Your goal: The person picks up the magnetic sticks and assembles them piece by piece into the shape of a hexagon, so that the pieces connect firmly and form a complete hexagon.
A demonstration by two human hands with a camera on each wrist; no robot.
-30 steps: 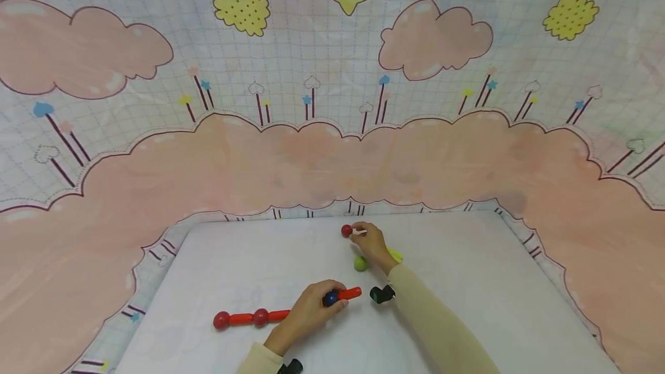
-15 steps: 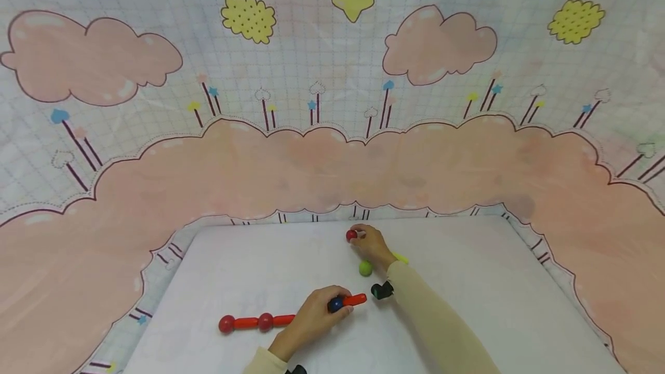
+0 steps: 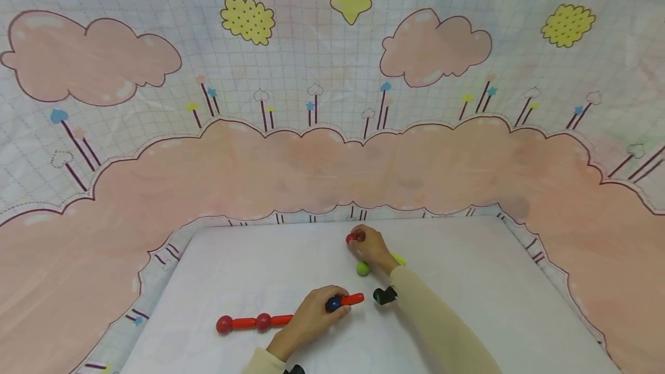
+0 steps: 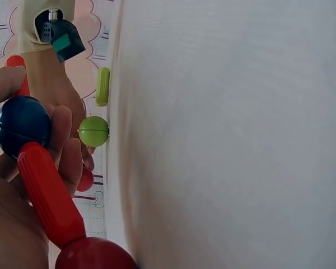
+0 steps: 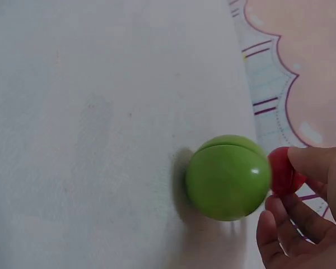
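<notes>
The blue ball (image 4: 22,126) sits in the left hand (image 3: 314,310), low over the desk (image 3: 234,270). Thumb and fingers grip it from opposite sides, probably to steady the joint where two rods meet it. The free rod (image 3: 353,299) points to the person's right; the inner rod (image 4: 51,196) leads to a near ball (image 4: 95,255), red. I cannot tell whether this is one of the two red balls in the head view: the end ball (image 3: 224,325) and the middle ball (image 3: 263,322), lying in line with red rods, perhaps so the chain stays straight.

The right hand (image 3: 373,247) pinches a small red ball (image 5: 283,171) between thumb and fingertips near the desk's far edge, a hold that likely suits so small a round thing. Just nearer the person, a green ball (image 5: 227,179) rests on the desk, and a green rod (image 3: 399,258) shows beside the wrist. No container shows; whether rod ends sit inside the balls is unclear. Beyond hangs a cloud-printed cloth (image 3: 291,172).
</notes>
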